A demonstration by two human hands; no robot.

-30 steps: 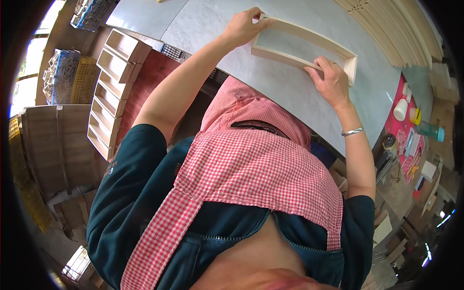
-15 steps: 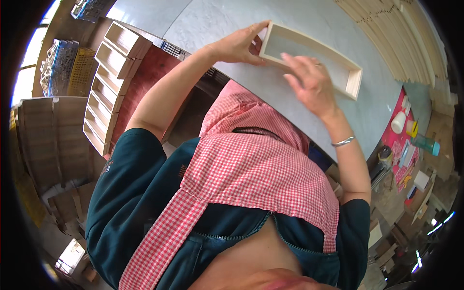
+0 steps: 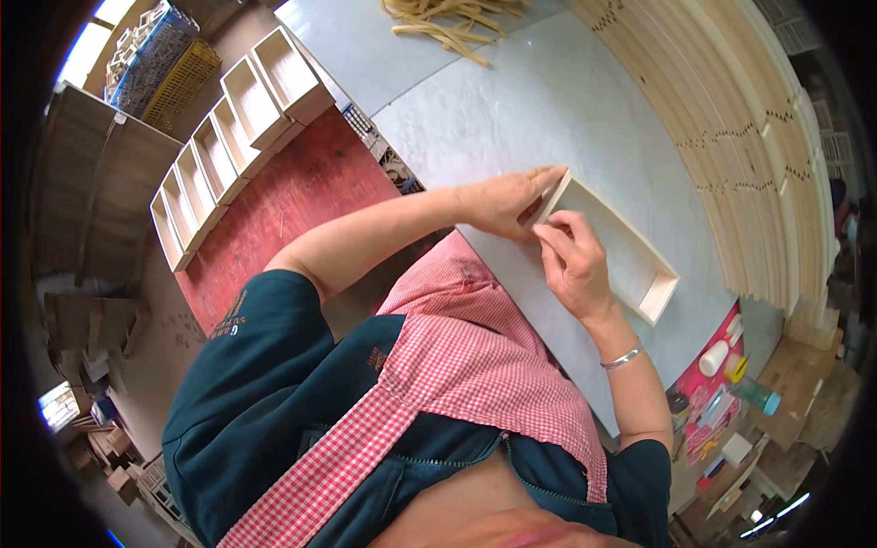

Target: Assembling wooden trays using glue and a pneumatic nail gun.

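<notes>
A long, narrow frame of pale bare wood (image 3: 660, 294) lies on the grey tabletop (image 3: 512, 110), and the grey surface shows inside its walls. My left hand (image 3: 507, 201) grips its left end, fingers over the far corner and thumb hidden behind the short wall. Bent over the near left corner, my right hand (image 3: 577, 267) has its fingertips drawn together against the wood. Whether a small thing sits between those fingertips is hidden.
Several open wooden boxes (image 3: 213, 160) stand in a row on a red board (image 3: 301, 196) at left. Pale strips (image 3: 457, 23) lie at the far edge. Stacked wooden slats (image 3: 722, 155) line the right side. A white bottle (image 3: 713, 358) and a teal-lidded bottle (image 3: 755, 395) lie at lower right.
My right hand has moved from over the near wall to the frame's left corner, its fingers closing together. The view has shifted, showing the strips. My left hand stays on the frame's end.
</notes>
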